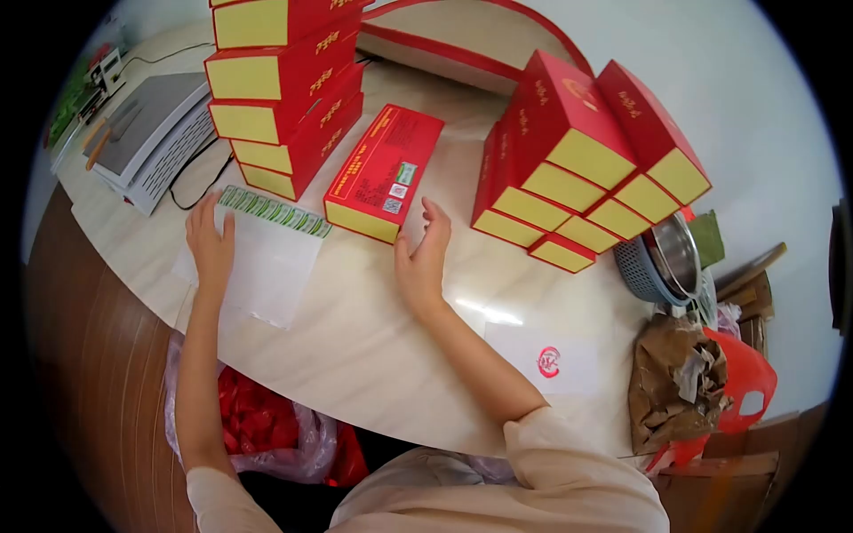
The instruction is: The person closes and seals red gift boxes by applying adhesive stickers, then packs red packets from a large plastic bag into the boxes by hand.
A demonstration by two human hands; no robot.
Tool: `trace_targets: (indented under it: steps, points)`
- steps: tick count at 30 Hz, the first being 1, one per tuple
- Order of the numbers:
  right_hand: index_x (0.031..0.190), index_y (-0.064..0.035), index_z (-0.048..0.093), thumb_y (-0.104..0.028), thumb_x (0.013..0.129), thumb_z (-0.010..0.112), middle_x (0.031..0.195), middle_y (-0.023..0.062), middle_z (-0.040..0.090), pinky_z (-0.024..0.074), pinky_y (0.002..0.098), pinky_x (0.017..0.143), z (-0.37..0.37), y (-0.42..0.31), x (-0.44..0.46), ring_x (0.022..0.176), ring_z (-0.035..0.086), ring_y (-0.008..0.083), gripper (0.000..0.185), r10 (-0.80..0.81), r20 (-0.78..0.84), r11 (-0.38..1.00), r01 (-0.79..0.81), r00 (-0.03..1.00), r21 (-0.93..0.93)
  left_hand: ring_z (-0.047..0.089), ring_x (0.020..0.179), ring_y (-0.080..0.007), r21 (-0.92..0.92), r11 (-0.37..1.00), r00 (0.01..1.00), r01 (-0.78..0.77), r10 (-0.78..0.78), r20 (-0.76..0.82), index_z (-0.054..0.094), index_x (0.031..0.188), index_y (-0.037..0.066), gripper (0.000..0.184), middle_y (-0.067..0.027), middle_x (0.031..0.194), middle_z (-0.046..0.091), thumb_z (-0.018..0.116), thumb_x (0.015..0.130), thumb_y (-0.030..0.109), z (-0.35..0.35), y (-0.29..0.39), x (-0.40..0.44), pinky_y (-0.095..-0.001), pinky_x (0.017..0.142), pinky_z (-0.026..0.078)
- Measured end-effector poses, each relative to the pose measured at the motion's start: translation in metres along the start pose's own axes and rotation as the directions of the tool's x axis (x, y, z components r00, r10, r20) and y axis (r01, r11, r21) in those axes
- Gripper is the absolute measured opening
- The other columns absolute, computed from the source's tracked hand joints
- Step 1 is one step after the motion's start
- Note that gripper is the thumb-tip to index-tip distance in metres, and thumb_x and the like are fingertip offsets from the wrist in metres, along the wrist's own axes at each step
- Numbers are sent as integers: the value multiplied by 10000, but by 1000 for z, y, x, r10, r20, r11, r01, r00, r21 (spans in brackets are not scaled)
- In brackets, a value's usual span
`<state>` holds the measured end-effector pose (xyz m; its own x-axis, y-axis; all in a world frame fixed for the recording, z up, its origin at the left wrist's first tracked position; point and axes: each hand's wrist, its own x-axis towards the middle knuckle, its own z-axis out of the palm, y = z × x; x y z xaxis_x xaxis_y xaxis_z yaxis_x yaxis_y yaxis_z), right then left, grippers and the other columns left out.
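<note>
A red and yellow box lies on the table with printed text, codes and a green-and-white sticker on its upper face. My right hand is at its near right corner, thumb and fingers apart; whether it touches the box I cannot tell. To the left, a white sheet carries a row of green-and-white stickers along its far edge. My left hand rests at the sheet's left side with fingers stretched out, the fingertips close to the end of the sticker row.
Tall stacks of red boxes stand at the back left and right. A grey-white appliance sits far left. A paper with a red print, a brown paper bag and a basket with metal bowl are rightward. Below hangs a bag of red pieces.
</note>
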<state>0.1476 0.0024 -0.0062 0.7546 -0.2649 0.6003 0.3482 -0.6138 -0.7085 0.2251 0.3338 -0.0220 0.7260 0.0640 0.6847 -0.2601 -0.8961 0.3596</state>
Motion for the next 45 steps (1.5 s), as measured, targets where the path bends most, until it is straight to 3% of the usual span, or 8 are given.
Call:
trace_targets:
  steps: [4,11,17,23,31,34,39,45]
  points:
    - [1314,-11,436,-30,748,658,1353,219,400,303,461,1041,-64,-36,51,1260,368,372,608,-425,-150,873,360,893,-329,425,1241,-325,-182,983,994,14,5,106,561,1243,61,362,-156,1324,501,577,883,91,-75,64,-67,-423,1070,300]
    - [1428,-185,385,-282,623,847,1408,203,381,308,505,1061,-156,-34,142,1296,366,387,933,-540,74,380,321,838,-868,455,1201,-314,-278,927,948,251,-177,263,583,1155,23,269,-149,1250,516,549,889,52,-167,71,-175,-391,1050,323]
    - [1269,-172,553,-371,673,809,1323,195,462,389,487,987,-176,-29,157,1196,475,348,679,-471,359,200,494,806,-846,501,1142,-285,-385,835,911,393,-296,289,606,1098,19,209,-132,1217,513,548,901,58,-185,81,-204,-354,992,386]
    - [1151,-125,569,-255,671,801,1320,209,454,397,460,989,-198,-40,152,1202,470,343,549,-435,568,66,654,699,-754,535,1048,-211,-481,788,919,385,-278,279,609,1088,25,202,-112,1222,502,541,898,22,-184,91,-219,-293,847,462]
    - [1046,-85,559,-125,672,743,1224,190,498,426,446,925,-202,-37,146,1106,518,341,418,-564,525,99,683,637,-723,567,938,-189,-532,722,893,443,-302,333,613,1069,15,199,-113,1199,503,539,886,-3,-183,88,-247,-291,833,471]
    - [997,-81,614,-65,632,703,1213,177,506,443,467,908,-195,-59,110,1081,521,375,375,-719,422,252,773,553,-583,571,933,-187,-536,706,883,463,-321,342,613,1065,14,192,-114,1191,507,541,887,0,-187,89,-248,-292,837,471]
    - [966,-109,648,-109,605,784,1302,179,471,435,452,962,-190,-96,18,1135,501,356,385,-842,364,246,885,397,-396,575,942,-186,-537,703,882,466,-321,345,617,1066,17,195,-118,1187,513,546,886,-6,-183,99,-241,-292,845,470]
    - [856,-128,636,-150,625,846,1319,173,437,452,459,948,-193,-62,-61,1169,472,354,313,-839,284,432,885,465,-173,556,1051,-199,-669,601,898,438,-326,296,449,1295,5,365,-113,1241,493,527,945,71,-169,116,-223,-315,927,434]
